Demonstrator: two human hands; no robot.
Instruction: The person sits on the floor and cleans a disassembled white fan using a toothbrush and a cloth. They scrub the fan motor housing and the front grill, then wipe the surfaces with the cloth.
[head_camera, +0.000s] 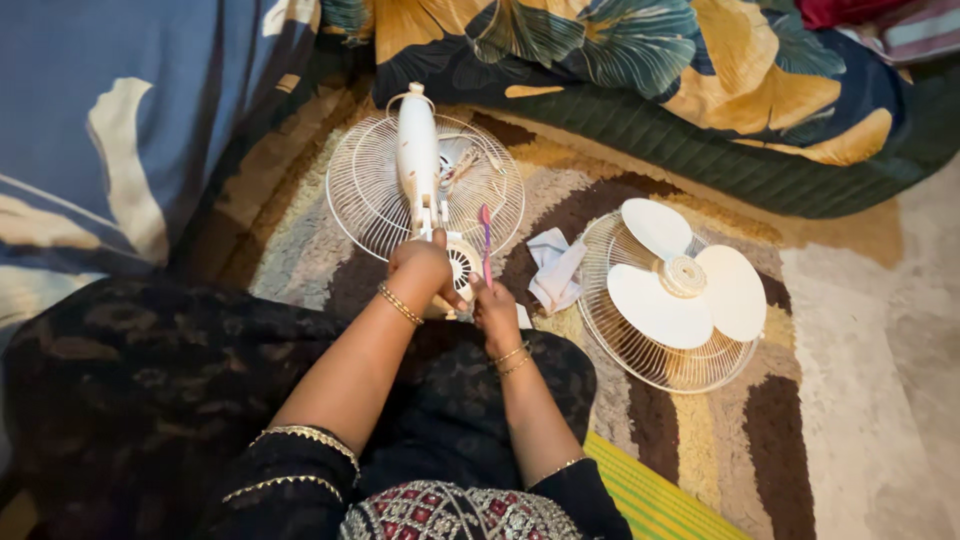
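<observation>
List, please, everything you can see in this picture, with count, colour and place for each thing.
fan motor body: one, white, lying on the rear grille, upper centre
rear grille: one, white wire, on the rug under the motor body
front grille: one, white wire, on the rug at right
fan blade: one, white, three lobes, lying in the front grille
toothbrush: one, pink and purple, held upright
cloth: one, white, crumpled between the two grilles
rug: one, brown, tan and cream stripes
bedding: floral, dark with yellow and teal, top
mat: one, green striped, bottom
left hand: gold bangle, gripping the motor body's lower end
right hand: gold bangles, holding the toothbrush
</observation>
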